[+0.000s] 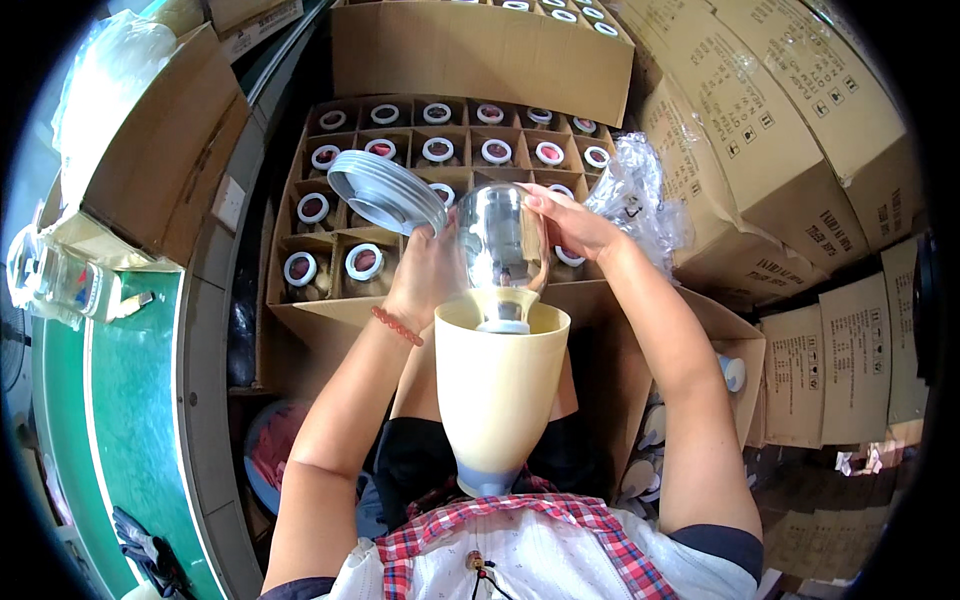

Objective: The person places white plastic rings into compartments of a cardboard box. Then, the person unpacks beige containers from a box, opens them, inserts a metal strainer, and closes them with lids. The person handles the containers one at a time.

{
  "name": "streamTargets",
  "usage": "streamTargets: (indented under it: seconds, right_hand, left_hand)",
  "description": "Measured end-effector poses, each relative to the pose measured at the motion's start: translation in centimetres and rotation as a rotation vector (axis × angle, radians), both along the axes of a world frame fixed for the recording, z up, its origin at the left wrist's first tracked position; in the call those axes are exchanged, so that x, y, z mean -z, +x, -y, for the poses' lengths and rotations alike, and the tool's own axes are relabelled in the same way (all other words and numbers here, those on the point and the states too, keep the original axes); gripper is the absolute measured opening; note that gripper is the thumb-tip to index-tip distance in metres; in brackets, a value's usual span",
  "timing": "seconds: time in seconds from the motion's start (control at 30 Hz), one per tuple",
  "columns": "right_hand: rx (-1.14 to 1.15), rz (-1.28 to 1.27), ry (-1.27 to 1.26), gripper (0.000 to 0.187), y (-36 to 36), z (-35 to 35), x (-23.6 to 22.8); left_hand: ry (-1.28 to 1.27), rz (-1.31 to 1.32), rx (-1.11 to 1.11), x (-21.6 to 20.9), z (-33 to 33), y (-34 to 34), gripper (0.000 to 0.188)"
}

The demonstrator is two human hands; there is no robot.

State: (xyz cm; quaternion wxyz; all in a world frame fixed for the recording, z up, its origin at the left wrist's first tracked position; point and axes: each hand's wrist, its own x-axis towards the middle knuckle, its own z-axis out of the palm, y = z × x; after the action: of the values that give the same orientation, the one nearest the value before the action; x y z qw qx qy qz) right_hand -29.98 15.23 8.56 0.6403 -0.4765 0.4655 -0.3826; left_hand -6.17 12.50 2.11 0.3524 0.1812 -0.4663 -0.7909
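Note:
My right hand grips a silver glass vacuum flask liner near its rounded upper end. The liner points neck down into the open mouth of a cream tapered flask casing, with a white ring around its neck. That casing stands narrow end down against my lap, its lower tip bluish grey. My left hand is closed on a grey ridged screw base, tilted up to the left. Its fingers also reach the liner's left side; whether they press on it is hidden.
Ahead is a divided carton of upright liners with white rings. Another carton stands behind it. Clear plastic wrap lies at its right. Stacked cartons rise on the right. A green table with dark gloves runs along the left.

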Motion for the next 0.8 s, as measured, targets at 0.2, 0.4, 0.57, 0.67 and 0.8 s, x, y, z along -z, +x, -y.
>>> streamTargets:
  seconds: [0.2, 0.4, 0.57, 0.67, 0.8]
  right_hand:
    - [-0.114, -0.163, -0.018, 0.075, 0.4, -2.5, -2.1]
    - [-0.453, -0.382, 0.021, 0.078, 2.8, -4.2, -5.0]
    - [-0.837, -0.483, 0.021, 0.066, 3.8, -3.1, -4.8]
    - [-0.902, -0.509, -0.010, 0.061, 4.6, -2.8, -5.2]
    - [-0.972, -0.784, -0.060, 0.055, 6.6, -2.7, -6.5]
  left_hand:
    - [0.395, -0.051, -0.021, -1.7, -2.0, 1.5, 0.061]
    - [0.569, -0.154, -0.281, 0.6, -2.5, 3.9, 0.057]
    - [0.600, -0.210, -0.512, 0.4, -1.1, 6.1, 0.042]
    - [0.604, -0.199, -0.592, 1.1, -1.1, 7.2, 0.032]
    - [0.549, -0.198, -0.599, 0.7, -1.6, 7.9, 0.025]
